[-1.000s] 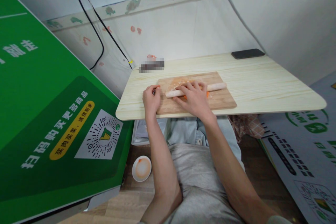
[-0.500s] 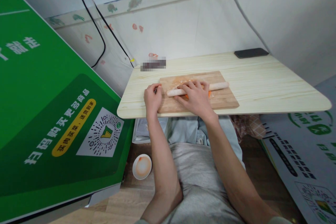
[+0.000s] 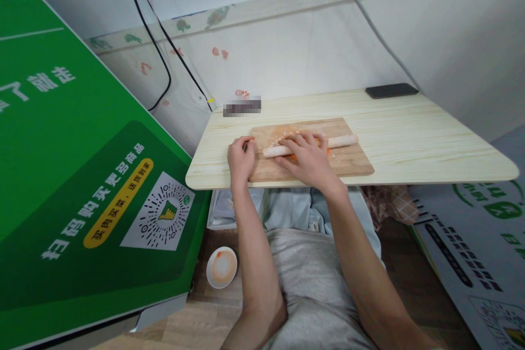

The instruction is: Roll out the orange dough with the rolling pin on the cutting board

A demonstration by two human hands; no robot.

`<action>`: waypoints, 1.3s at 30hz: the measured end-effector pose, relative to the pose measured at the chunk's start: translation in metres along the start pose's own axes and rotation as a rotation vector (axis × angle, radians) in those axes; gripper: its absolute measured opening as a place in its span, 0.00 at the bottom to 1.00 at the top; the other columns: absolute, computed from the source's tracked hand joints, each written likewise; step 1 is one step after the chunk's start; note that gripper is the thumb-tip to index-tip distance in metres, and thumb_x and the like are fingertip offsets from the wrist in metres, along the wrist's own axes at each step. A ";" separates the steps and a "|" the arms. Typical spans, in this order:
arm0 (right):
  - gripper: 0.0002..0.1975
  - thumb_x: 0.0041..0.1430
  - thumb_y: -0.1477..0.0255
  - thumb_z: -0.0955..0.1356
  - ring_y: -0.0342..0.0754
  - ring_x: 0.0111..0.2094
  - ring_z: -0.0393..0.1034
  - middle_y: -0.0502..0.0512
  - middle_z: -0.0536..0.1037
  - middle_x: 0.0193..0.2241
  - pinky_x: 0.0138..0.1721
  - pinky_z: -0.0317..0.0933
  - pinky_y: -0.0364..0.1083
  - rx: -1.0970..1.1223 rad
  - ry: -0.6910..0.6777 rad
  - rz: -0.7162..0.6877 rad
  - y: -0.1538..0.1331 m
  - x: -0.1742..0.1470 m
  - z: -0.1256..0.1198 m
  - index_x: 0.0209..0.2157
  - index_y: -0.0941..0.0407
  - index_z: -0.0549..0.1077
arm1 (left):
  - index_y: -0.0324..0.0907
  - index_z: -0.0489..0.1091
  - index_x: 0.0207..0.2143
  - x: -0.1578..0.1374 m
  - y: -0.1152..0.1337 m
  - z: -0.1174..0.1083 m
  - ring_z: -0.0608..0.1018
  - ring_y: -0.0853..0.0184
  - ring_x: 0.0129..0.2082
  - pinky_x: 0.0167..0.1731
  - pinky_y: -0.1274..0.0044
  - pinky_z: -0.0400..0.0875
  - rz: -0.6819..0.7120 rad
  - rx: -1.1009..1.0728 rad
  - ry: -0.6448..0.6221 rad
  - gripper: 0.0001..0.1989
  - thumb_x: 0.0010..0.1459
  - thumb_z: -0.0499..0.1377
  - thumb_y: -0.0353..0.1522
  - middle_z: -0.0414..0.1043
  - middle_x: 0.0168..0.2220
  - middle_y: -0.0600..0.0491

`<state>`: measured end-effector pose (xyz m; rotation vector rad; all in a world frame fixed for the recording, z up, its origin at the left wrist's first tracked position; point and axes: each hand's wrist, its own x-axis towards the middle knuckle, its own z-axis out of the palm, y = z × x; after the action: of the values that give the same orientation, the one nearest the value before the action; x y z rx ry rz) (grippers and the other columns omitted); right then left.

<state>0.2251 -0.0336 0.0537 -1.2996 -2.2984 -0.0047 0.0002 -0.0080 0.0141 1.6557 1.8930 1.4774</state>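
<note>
A pale wooden rolling pin [image 3: 343,141] lies across a wooden cutting board [image 3: 356,163]. My right hand [image 3: 307,156] rests on its middle, fingers spread over the pin and thumb on the near side. Bits of something flat and orange [image 3: 293,157] show beneath the pin and hand; most of it is covered. White and orange crumbs lie scattered on the board. At the board's left edge, my left hand [image 3: 241,158] is closed with its fingers curled. A small dark gap shows between the fingers, and what they hold, if anything, is hidden.
The board sits on a light wood-grain table [image 3: 430,142] against the wall. A black phone [image 3: 391,91] lies at the back right. Below the left side, a white bowl [image 3: 221,268] is near the floor. A green sign panel [image 3: 102,186] stands close at left.
My view has shifted slightly, so the table appears a little lower. Both hands stay in nearly the same places, the right on the rolling pin, the left at the board's edge.
</note>
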 end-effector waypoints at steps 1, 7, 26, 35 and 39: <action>0.20 0.78 0.57 0.68 0.66 0.67 0.67 0.60 0.81 0.66 0.69 0.46 0.65 0.004 0.002 -0.001 0.000 0.000 0.000 0.62 0.49 0.80 | 0.44 0.83 0.45 0.000 0.000 0.000 0.84 0.57 0.49 0.58 0.64 0.78 -0.002 0.000 -0.001 0.12 0.69 0.58 0.33 0.86 0.49 0.46; 0.20 0.78 0.57 0.67 0.64 0.68 0.67 0.62 0.81 0.66 0.71 0.45 0.64 -0.017 -0.013 -0.015 0.000 -0.003 -0.002 0.63 0.50 0.78 | 0.44 0.83 0.44 0.001 0.001 -0.001 0.85 0.56 0.49 0.58 0.64 0.78 -0.013 -0.008 -0.004 0.12 0.68 0.58 0.32 0.87 0.48 0.45; 0.23 0.78 0.57 0.67 0.64 0.69 0.67 0.62 0.80 0.67 0.72 0.43 0.65 0.006 -0.013 -0.026 0.002 -0.005 -0.001 0.67 0.50 0.77 | 0.44 0.83 0.45 0.000 0.001 -0.002 0.84 0.56 0.50 0.58 0.64 0.77 -0.007 0.005 -0.007 0.12 0.69 0.58 0.33 0.87 0.49 0.45; 0.21 0.78 0.57 0.68 0.65 0.68 0.66 0.60 0.79 0.68 0.71 0.45 0.64 -0.007 0.009 -0.012 0.000 -0.002 0.001 0.64 0.50 0.78 | 0.44 0.83 0.46 0.001 -0.002 -0.001 0.84 0.56 0.50 0.58 0.64 0.78 -0.005 0.004 -0.014 0.12 0.69 0.58 0.33 0.86 0.49 0.46; 0.20 0.78 0.58 0.69 0.64 0.68 0.66 0.59 0.79 0.68 0.72 0.44 0.63 -0.005 0.002 -0.005 -0.001 -0.002 0.001 0.63 0.51 0.78 | 0.43 0.83 0.46 0.001 -0.003 0.000 0.84 0.55 0.50 0.58 0.64 0.78 -0.001 -0.006 -0.008 0.13 0.69 0.58 0.33 0.86 0.49 0.45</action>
<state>0.2250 -0.0353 0.0526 -1.2958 -2.3014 -0.0129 -0.0022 -0.0068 0.0123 1.6559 1.8832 1.4724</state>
